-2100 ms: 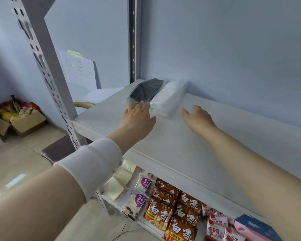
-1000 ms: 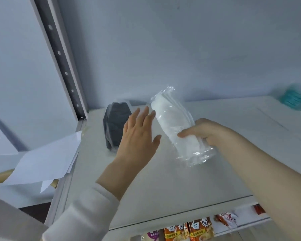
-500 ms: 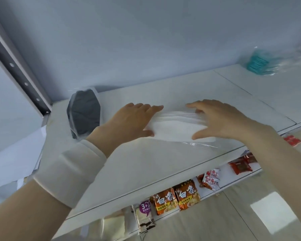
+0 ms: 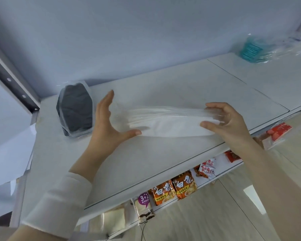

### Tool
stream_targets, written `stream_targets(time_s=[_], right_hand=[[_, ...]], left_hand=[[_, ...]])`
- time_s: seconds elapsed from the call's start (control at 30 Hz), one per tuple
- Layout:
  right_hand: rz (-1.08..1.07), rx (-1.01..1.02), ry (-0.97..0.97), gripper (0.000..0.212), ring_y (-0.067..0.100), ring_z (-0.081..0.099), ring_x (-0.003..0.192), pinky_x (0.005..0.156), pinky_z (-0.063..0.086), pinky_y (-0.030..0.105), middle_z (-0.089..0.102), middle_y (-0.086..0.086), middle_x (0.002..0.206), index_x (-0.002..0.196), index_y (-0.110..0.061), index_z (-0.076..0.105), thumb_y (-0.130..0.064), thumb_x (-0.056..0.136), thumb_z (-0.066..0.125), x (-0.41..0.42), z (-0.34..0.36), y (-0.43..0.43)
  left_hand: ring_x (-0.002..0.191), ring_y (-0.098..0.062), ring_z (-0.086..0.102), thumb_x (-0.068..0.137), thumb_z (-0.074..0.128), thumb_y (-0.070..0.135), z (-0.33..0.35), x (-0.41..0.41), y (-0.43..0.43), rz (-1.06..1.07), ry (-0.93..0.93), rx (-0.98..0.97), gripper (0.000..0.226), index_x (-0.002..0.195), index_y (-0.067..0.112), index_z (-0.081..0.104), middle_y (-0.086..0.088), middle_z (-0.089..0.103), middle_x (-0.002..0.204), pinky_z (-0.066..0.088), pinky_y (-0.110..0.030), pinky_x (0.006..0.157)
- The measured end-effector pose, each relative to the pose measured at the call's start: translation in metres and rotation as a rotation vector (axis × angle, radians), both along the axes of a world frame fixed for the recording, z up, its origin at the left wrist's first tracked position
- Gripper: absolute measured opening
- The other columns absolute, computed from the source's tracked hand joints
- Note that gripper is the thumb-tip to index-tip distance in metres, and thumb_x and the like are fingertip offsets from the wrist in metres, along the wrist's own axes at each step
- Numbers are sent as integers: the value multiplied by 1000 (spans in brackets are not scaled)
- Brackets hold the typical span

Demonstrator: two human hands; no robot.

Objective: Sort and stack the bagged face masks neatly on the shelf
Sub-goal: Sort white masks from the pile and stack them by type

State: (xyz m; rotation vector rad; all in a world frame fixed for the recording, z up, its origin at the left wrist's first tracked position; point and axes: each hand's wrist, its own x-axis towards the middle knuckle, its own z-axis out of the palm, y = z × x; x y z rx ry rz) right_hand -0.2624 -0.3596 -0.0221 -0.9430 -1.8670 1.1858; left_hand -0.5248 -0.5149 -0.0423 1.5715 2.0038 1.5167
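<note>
White mask bag (image 4: 170, 125) stretches between left hand (image 4: 108, 126), fingers straight, and right hand (image 4: 231, 122), pinching its end.

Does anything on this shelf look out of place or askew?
The white bag, between the left hand and right hand, lies crosswise to the black bag. A teal bag sits apart at the far right of the shelf.

Below your left hand (image 4: 108, 126), two orange packets (image 4: 163, 192) each read "白象". The purple-labelled packet (image 4: 143, 203) beside them reads "3+2".
</note>
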Motion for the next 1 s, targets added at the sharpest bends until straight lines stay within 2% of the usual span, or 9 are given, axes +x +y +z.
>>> stream_targets(time_s=[0.13,0.37,0.47,0.57,0.7,0.77,0.83,0.9,1.0], right_hand=[[17,-5,-28,47,-13,50,98,83,39,6,55,-28,105,102,-38,56,-15,68,78,-8,-2,-2],[-63,47,82,47,-16,49,88,70,38,-1,55,-17,101,93,-32,48,-8,67,79,-17,-2,-5],[-27,20,7,50,-13,48,90,71,36,-1,50,-19,102,103,-28,46,-12,69,79,-15,-9,-8],[-92,-37,-29,50,2,47,89,72,42,13,47,-21,99,109,-25,45,-20,72,78,-16,-10,-11],[-179,-85,-39,51,6,49,88,66,43,12,49,-12,101,111,-25,45,-29,71,77,-7,-3,-20],[-221,-156,-24,64,13,56,97,80,49,25,55,-2,112,116,-21,49,-39,63,79,11,-3,-24],[-253,-207,-11,74,10,66,85,74,54,27,63,5,102,116,-18,52,-50,54,77,41,-1,-32],[-280,-259,31,60,-1,66,66,61,52,18,66,1,91,111,-16,57,-43,60,77,81,-2,-42],[-387,-350,97,38,-2,68,74,65,52,16,70,-5,90,95,-19,64,-39,67,79,150,-9,-59]], left_hand=[[132,-5,35,53,91,25,-3,8,11,-90,-280,-60,132,147,27,-2,-3,30,145,32,-1,96],[95,16,48,59,87,23,4,23,16,41,-323,1,78,121,33,40,18,46,109,36,0,83],[96,10,50,54,89,35,-1,23,13,-2,-337,-88,66,104,38,46,16,52,112,39,-5,79],[84,12,50,66,86,23,0,22,16,34,-323,-151,48,93,34,48,16,53,98,39,-3,68],[84,3,55,66,84,25,9,35,14,86,-335,-123,41,92,30,54,18,58,91,40,-4,67],[78,3,59,65,84,26,18,50,15,37,-359,-110,38,92,30,57,20,63,87,43,-7,67],[64,7,59,67,83,24,29,72,19,-73,-353,-127,32,88,30,59,21,64,72,43,-7,59],[55,9,58,69,81,20,37,99,27,-201,-353,-155,29,85,30,59,24,63,60,42,-5,52],[67,7,64,63,81,31,42,150,46,-357,-357,-242,32,87,33,60,23,69,72,46,-6,58]])
